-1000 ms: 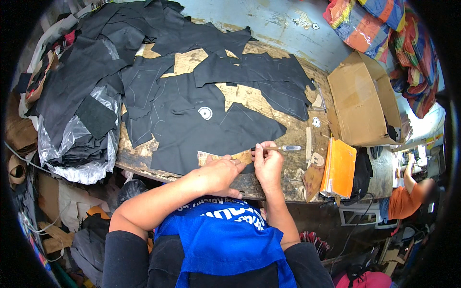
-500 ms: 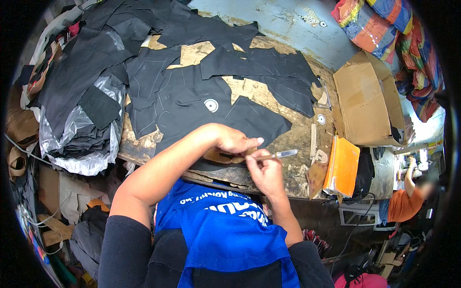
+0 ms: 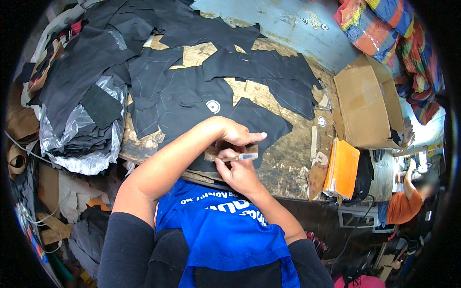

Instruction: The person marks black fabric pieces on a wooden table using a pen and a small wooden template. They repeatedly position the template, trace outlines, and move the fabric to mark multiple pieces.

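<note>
My right hand (image 3: 240, 175) is closed round a pen (image 3: 246, 157) with a clear barrel, which slants across a brown template piece (image 3: 210, 154). The pen's tip is too small to make out. Just above it, my left hand (image 3: 236, 133) rests against the template from the far side, one digit stretched to the right and the others partly hidden beneath the hand. The template lies on black sheet material (image 3: 192, 98) near the table's front edge. Thin pale outlines run over parts of this material.
More black pieces in clear plastic (image 3: 101, 115) are heaped at the left. On the wooden table's (image 3: 283, 165) right side are an orange book-like block (image 3: 342, 168), an open cardboard box (image 3: 360, 103) and small brown templates (image 3: 318, 173). A person in orange (image 3: 403, 206) sits at far right.
My right hand has moved left with the pen, from the template's right end to over its middle. My left hand stays almost in place.
</note>
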`<move>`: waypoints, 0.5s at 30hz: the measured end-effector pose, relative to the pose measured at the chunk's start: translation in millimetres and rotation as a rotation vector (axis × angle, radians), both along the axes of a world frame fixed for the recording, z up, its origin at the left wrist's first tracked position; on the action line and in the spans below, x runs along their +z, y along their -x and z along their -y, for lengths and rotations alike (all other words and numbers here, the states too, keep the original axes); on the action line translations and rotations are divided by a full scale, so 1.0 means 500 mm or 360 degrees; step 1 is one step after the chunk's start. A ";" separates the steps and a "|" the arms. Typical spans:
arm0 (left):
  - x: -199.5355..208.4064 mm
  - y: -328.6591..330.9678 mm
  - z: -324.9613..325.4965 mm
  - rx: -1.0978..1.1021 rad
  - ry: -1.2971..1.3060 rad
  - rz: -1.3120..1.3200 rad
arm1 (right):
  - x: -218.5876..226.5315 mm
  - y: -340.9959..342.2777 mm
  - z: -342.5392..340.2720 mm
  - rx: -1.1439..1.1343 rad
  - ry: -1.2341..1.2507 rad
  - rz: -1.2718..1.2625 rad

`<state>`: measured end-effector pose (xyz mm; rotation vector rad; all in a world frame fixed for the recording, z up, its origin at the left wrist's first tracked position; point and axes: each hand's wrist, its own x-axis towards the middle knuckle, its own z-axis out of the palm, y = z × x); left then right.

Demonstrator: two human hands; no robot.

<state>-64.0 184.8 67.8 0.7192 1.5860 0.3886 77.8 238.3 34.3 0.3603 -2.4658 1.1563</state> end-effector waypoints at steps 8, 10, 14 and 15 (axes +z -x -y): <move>0.008 -0.011 0.005 0.0012 -0.0057 -0.0034 | -0.011 -0.003 -0.005 0.0126 0.0037 0.0104; 0.014 -0.012 0.007 -0.0008 -0.0034 -0.0063 | -0.006 -0.015 -0.022 0.0026 -0.0024 0.0225; 0.023 -0.012 0.012 -0.0063 -0.0092 -0.0036 | 0.015 -0.044 -0.083 -0.0167 0.0003 0.0358; 0.023 -0.013 0.013 -0.0061 -0.0123 -0.0020 | 0.020 -0.050 -0.098 -0.0206 0.0035 0.0363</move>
